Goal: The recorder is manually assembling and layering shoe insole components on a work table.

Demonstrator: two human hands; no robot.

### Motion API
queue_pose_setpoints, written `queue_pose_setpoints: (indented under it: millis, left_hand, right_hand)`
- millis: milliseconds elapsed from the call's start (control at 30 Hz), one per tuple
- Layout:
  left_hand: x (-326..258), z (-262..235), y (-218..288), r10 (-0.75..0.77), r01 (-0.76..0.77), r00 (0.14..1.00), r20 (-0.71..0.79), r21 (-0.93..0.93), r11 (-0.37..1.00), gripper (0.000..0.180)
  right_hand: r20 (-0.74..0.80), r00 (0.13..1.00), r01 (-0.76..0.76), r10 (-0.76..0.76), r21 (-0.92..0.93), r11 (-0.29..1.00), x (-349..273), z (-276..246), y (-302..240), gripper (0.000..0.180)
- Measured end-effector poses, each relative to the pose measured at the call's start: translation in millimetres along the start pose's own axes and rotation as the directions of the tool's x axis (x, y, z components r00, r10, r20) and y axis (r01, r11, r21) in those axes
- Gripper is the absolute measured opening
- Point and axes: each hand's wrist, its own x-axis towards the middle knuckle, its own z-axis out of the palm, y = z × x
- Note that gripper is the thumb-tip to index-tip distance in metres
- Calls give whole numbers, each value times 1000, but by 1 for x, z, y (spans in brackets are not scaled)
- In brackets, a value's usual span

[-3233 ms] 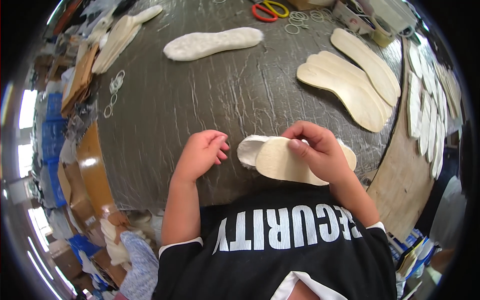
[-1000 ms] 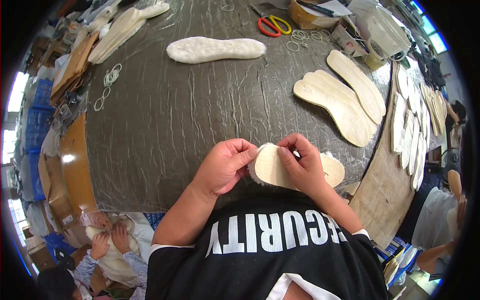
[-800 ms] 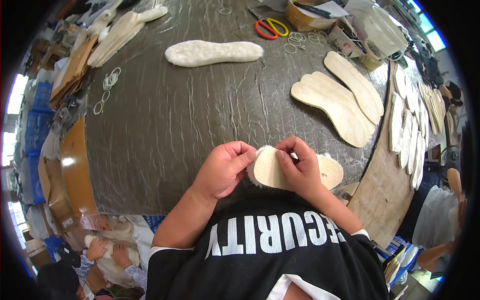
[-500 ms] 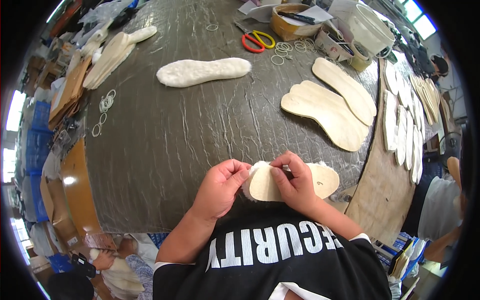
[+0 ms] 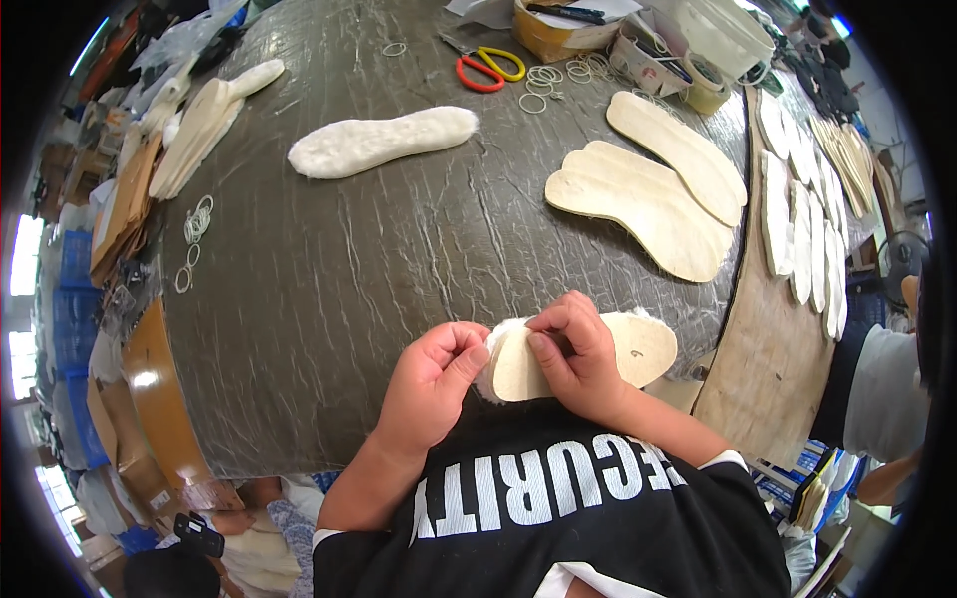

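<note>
In the head view, the left hand (image 5: 434, 384) pinches the fluffy left end of a fleece-backed insole (image 5: 646, 341), thumb against fingers. The right hand (image 5: 576, 357) grips its middle, thumb on the pale side. Beyond the 2 hands on the table (image 5: 329, 269) lie a white fluffy insole (image 5: 384, 143), leftward, and pale insoles (image 5: 638, 207), rightward.

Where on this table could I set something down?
The widest bare patch of the dark table lies between the white fleecy insole above, the left hand below, pale rings at left and overlapping insoles at right. Toward the far right it is crowded: scissors, more rings, box, tub.
</note>
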Motion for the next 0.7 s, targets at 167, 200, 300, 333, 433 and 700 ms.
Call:
queue_pose_setpoints:
  millis: [167, 200, 300, 333, 433, 700]
  left_hand:
    - [-9, 3, 11, 161, -168, 986, 48, 265, 950, 12]
    - [-11, 3, 11, 153, -161, 987, 51, 270, 949, 12]
    - [-16, 2, 13, 217, -239, 971, 101, 348, 907, 16]
    - [-17, 2, 14, 235, -263, 965, 119, 386, 884, 17]
    - [-20, 3, 18, 253, -299, 954, 162, 433, 850, 17]
    - [-30, 13, 28, 233, -293, 952, 198, 382, 876, 14]
  right_hand:
    - [-42, 987, 150, -154, -85, 985, 1, 1, 0, 19]
    - [-41, 980, 192, -197, -93, 977, 1, 0, -1, 22]
    - [-63, 963, 257, -262, -79, 963, -2, 0, 0, 26]
    - [-80, 954, 286, -290, -58, 956, -3, 0, 1, 29]
    - [-104, 935, 339, -340, -31, 940, -6, -1, 2, 32]
    - [-97, 903, 412, -419, -88, 907, -11, -5, -1, 33]
